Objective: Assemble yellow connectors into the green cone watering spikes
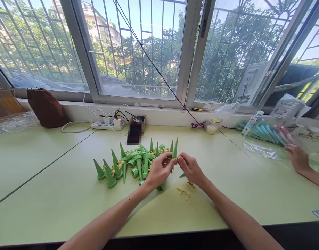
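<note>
Green cone (175, 148) was held tip up in the left hand (158, 172), fingers closed around its wide end, at the right edge of the pile, over the pale green table (71, 211). By the right hand (193, 171), fingertips pinched, a small yellow piece (178, 158) was gripped at the cone's base; mostly covered by fingers, so exact contact could not be told. More green cones (139, 163) were heaped to the left, some stood on their wide ends, others laid over, yellow bits mixed in. Loose yellow fittings (180, 190) were scattered on the table below the right hand. Power strip (107, 125), brown bag (46, 107) and lidded jar (212, 127) were set along the window side. At far right, pink pieces (284, 133) were touched by a co-worker's hand (297, 158), near a bottle (252, 123)
</note>
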`<state>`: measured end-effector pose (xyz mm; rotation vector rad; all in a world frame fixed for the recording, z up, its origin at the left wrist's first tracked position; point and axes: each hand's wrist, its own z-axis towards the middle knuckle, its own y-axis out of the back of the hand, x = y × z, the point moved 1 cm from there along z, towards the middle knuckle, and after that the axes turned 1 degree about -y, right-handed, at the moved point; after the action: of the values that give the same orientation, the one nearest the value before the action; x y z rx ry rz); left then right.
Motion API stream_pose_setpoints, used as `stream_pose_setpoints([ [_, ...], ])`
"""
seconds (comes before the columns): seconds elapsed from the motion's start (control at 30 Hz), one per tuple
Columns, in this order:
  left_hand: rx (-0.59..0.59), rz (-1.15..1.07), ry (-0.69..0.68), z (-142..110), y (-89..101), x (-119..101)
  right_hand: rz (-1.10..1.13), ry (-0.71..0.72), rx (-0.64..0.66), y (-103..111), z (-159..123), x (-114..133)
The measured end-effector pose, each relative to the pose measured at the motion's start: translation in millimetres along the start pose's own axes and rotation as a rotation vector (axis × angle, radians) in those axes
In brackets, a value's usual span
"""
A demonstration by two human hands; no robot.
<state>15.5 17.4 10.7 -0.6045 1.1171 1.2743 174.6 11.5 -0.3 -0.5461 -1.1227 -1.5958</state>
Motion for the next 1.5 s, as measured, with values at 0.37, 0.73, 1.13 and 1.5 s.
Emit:
stream_pose_setpoints([
  [0.37, 0.031, -0.001, -0.062, -4, -4.7, -7, -0.132, 0.055, -0.085, -5, -3, -8],
  [0.73, 0.02, 0.316, -0.254, -7, -5.3, -3, 0.021, -0.094, -0.187, -10, 0, -9],
  [1.13, 0.051, 0.25, -0.158, -5, -5.6, -3, -0.109, -0.062, -0.243, -12, -2, -6],
  [1.5, 0.157, -0.011, 0.026, -3, -5.9, -9, -0.082, -0.028, -0.215, -12, -2, -12],
])
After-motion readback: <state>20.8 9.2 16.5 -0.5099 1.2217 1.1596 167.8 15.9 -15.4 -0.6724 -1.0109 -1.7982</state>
